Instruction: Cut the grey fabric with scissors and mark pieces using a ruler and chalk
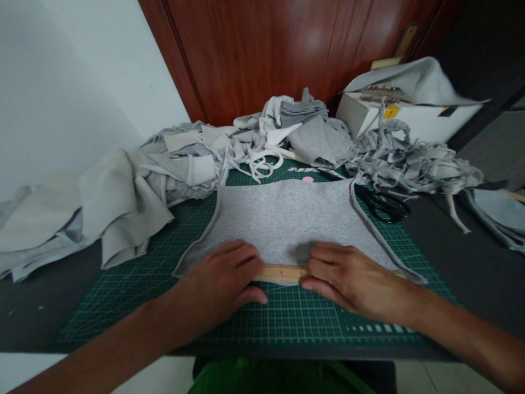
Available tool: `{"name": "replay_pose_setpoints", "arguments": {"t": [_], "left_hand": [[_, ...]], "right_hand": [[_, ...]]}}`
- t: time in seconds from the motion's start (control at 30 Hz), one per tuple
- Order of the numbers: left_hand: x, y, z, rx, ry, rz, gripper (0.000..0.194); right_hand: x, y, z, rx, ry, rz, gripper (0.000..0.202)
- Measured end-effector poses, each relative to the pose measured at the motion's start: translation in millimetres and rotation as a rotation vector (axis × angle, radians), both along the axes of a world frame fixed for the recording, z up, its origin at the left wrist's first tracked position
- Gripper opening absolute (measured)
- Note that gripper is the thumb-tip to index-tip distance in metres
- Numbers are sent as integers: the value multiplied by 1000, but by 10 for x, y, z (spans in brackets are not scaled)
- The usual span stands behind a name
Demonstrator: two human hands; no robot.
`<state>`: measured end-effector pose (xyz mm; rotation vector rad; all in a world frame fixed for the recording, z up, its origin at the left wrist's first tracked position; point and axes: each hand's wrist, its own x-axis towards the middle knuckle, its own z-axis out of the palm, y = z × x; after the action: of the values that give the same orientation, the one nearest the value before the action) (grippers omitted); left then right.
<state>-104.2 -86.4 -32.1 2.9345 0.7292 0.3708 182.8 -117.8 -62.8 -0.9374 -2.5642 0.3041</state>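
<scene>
A piece of heathered grey fabric [287,219] lies flat on a green cutting mat [287,317], with narrow strips along its two slanted sides. Across its near edge runs a wooden ruler [282,273]. My left hand [229,276] has its fingers pressed together over the ruler, the thumb on the near side. To the right, my right hand [348,279] curls its fingers over the same ruler, thumb against its near edge. Both hands cover parts of the ruler, and a short piece of it shows beyond my right wrist.
Black scissors [381,205] lie right of the fabric. Grey cloth pieces [123,191] heap up at left and back. Tangled fabric strips [418,164] sit at right, before a white box [430,120]. A pink disc [307,179] rests beyond the fabric. A wooden door [266,54] stands behind.
</scene>
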Motion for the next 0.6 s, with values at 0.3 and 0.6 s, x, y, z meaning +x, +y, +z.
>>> {"name": "replay_pose_setpoints", "arguments": {"t": [0.3,0.6], "left_hand": [[68,6,83,339,231,-173,19],[184,-10,65,318,226,-96,13]], "right_hand": [[-6,19,11,35,-42,9,35],[-72,-11,3,262,-180,11,23]]}}
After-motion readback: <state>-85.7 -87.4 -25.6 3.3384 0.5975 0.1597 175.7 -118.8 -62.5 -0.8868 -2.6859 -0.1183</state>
